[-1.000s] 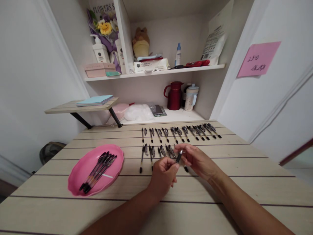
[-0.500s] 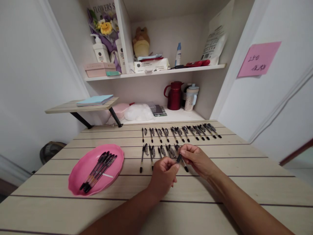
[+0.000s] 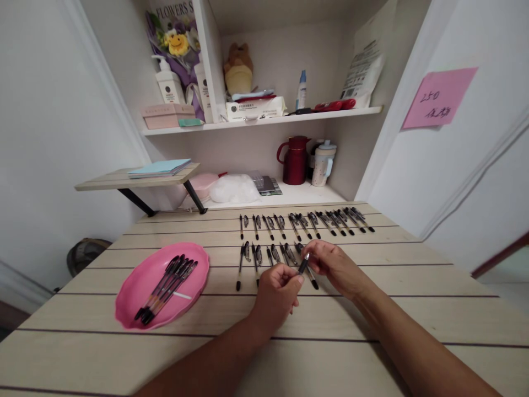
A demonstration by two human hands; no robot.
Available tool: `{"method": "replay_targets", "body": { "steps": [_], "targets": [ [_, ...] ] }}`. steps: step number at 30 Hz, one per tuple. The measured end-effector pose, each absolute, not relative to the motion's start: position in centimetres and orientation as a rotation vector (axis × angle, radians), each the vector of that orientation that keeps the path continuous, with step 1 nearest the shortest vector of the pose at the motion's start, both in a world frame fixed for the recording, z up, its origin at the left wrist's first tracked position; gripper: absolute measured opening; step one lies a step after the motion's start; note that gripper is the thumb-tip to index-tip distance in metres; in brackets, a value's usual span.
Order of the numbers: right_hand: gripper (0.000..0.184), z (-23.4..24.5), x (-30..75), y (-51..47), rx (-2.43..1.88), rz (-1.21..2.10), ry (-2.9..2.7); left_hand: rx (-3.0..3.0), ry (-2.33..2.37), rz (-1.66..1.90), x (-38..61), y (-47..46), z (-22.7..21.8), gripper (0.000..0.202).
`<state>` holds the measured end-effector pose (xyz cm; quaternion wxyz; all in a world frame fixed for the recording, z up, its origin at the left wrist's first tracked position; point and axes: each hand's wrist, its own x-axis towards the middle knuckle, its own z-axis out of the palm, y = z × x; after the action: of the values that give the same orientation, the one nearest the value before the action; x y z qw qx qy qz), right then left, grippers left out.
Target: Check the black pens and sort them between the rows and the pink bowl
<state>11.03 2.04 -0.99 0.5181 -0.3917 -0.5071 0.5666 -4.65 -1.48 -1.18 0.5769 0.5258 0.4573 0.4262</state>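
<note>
My left hand (image 3: 276,295) is closed around a black pen (image 3: 303,267), of which only the upper end shows above the fist. My right hand (image 3: 334,267) pinches that end, the cap, with thumb and fingers. Both hands hover just above the wooden table (image 3: 372,314), over the near row of pens and caps (image 3: 264,257). A second, longer row of pens and caps (image 3: 306,221) lies further back. A pink tray (image 3: 136,284) at the left holds several black pens (image 3: 167,288).
Behind the table, a low shelf carries a red jug (image 3: 295,161), a white cup (image 3: 323,164) and a plastic bag (image 3: 233,189). An upper shelf holds bottles, boxes and a plush toy. A pink note (image 3: 438,98) sticks on the right wall. A small side shelf (image 3: 136,179) juts out at left.
My right hand dipped toward the table with the pen end, then lifted slightly again. My left hand has hardly moved. The rows and the tray are unchanged.
</note>
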Motion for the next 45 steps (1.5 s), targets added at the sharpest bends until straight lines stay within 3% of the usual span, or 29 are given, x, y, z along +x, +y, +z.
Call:
{"method": "replay_targets", "body": {
  "steps": [4, 7, 12, 17, 20, 27, 39, 45],
  "targets": [
    [0.041, -0.9, 12.6, 2.9, -0.978, 1.216, -1.048, 1.222, 1.067, 1.001, -4.7, -1.4, -1.5, 0.014],
    [0.038, -1.4, 14.3, 3.9, -1.236, 0.922, -1.027, 1.209, 1.067, 1.015, -4.7, -1.3, -1.7, 0.015],
    [0.029, -2.9, 15.4, 5.0, -1.806, 0.322, -1.450, 1.179, 1.063, 1.017, -4.6, -1.3, -1.7, 0.017],
    [0.030, -3.6, 14.7, 5.3, -2.067, 0.133, -1.649, 1.166, 1.062, 1.016, -4.6, -1.3, -1.7, 0.017],
    [0.023, -3.1, 14.8, 5.2, -1.946, 0.269, -1.540, 1.165, 1.062, 1.017, -4.7, -1.3, -1.7, 0.018],
    [0.025, 0.1, 12.6, 2.9, -1.027, 1.168, -1.110, 1.178, 1.052, 1.011, -4.6, -1.3, -1.8, 0.017],
    [0.034, 0.2, 10.9, 1.7, -0.923, 1.318, -1.081, 1.161, 1.065, 1.014, -4.7, -1.3, -1.6, 0.019],
    [0.025, -0.7, 10.0, 1.3, -0.903, 1.482, -1.233, 1.184, 1.075, 1.026, -4.9, -1.1, -1.8, 0.016]
  ]
}}
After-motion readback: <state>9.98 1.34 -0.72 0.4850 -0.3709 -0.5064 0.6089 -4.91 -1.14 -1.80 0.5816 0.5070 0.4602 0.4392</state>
